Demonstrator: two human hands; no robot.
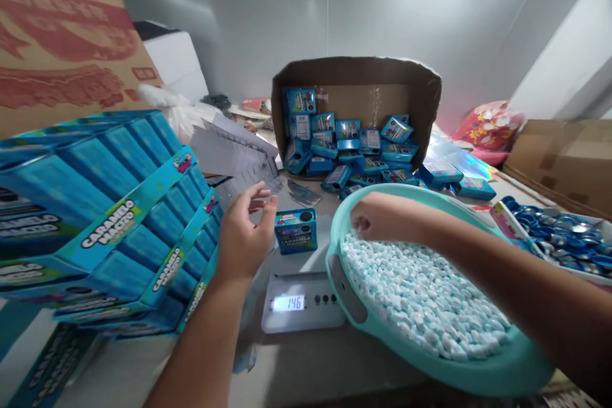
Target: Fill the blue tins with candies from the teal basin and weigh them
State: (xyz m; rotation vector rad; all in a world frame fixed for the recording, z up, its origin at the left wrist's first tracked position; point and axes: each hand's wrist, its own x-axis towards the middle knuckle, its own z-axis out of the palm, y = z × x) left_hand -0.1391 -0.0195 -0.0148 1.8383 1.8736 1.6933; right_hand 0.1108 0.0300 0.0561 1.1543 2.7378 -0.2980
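My left hand [248,229] is raised with thumb and fingers apart, nothing in it. Just right of its thumb stands a small blue "Caramelo Macro" box [296,236], upright behind the display of a white digital scale [303,322]. The display reads 146. Whether thumb and box touch, I cannot tell. My right hand [375,215] is curled inside a teal basin [425,363], low against its far left wall, at the edge of a heap of small white and pale blue pellets [430,299]. What its closed fingers hold is hidden.
Blue display cartons [119,223] are stacked at the left. An overturned cardboard box [354,70] at the back spills many small blue boxes [349,131]. Blue-rimmed metal lids [564,236] fill a container at the right. A large brown carton [71,32] rises at the upper left.
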